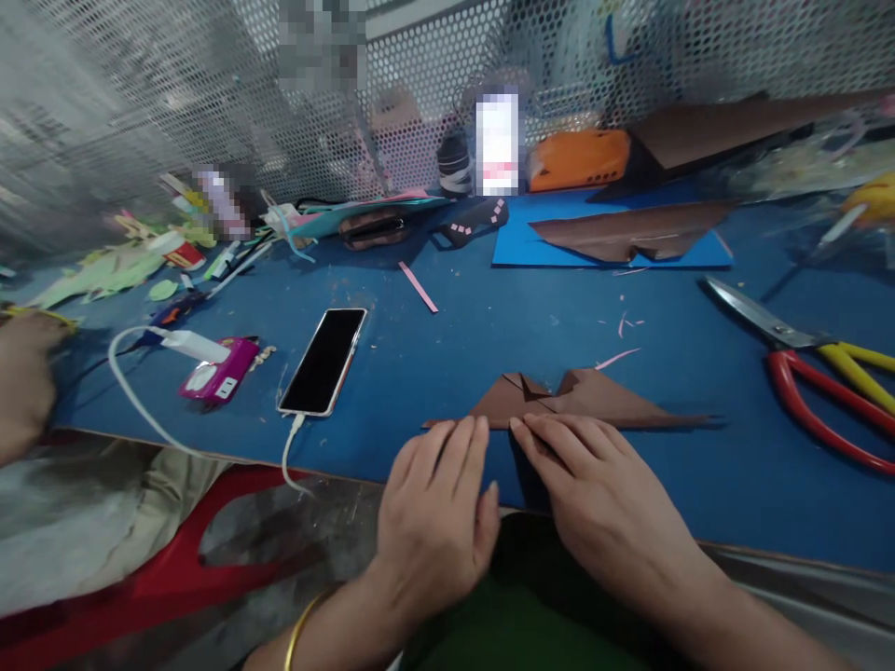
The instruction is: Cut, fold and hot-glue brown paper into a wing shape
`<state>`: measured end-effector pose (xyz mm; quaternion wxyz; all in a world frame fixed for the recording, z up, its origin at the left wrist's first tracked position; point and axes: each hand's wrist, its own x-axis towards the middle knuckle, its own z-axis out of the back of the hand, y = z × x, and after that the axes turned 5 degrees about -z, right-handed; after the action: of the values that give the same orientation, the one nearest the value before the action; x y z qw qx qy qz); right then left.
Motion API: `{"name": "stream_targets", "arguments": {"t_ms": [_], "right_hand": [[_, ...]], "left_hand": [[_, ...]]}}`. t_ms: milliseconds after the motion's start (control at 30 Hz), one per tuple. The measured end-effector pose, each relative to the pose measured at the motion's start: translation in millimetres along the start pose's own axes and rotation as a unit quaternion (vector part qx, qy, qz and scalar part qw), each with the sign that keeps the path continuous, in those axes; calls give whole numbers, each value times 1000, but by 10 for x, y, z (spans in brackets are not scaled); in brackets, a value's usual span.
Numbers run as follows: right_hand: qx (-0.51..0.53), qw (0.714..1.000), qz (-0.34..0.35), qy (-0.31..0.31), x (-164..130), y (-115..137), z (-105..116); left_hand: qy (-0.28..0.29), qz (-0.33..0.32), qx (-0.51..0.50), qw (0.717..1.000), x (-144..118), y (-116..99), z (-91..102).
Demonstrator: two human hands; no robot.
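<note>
Item: brown paper (610,397), folded; I logged it near on the counter (447,359), its long axis left to right. Left hand (439,511): fingertips lay on its near edge, thumb clear, grip unclosed. Right hand (607,494): fingertips there too, equally close; its grip I could not tell.

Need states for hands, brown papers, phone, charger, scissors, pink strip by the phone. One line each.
left hand: fingertips on folded brown paper's near edge
right hand: same edge, fingers extended
folded brown paper: creased, lying on table
phone: screen dark, cable plugged in
white charger: cabled, apparently plugged into magenta block
scissors: lying unheld, blades look closed
second brown piece: on blue sheet
pink strip: loose
</note>
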<state>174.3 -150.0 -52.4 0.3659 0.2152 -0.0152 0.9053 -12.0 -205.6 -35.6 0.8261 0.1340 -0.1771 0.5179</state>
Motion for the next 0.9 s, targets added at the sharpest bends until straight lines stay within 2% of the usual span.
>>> {"name": "stream_targets", "arguments": {"t_ms": [133, 367, 433, 533, 667, 767, 900], "right_hand": [[0, 1000, -6, -1, -11, 0, 5], [4, 1000, 2, 1, 3, -13, 0], [4, 1000, 5, 1, 8, -13, 0], [4, 1000, 6, -5, 10, -5, -8], [14, 1000, -6, -17, -16, 12, -38], [6, 999, -32, -29, -57, -4, -43], [-32, 995, -71, -61, -117, -91, 23]], "left_hand": [[8, 8, 20, 1000, 70, -88, -89], [21, 11, 62, 998, -122, 241, 79], [14, 12, 61, 998, -187, 270, 93], [-4, -9, 33, 999, -179, 186, 30], [19, -63, -42, 997, -19, -15, -157], [5, -67, -35, 997, 70, -89, -266], [15, -72, -16, 997, 95, -81, -291]]}}
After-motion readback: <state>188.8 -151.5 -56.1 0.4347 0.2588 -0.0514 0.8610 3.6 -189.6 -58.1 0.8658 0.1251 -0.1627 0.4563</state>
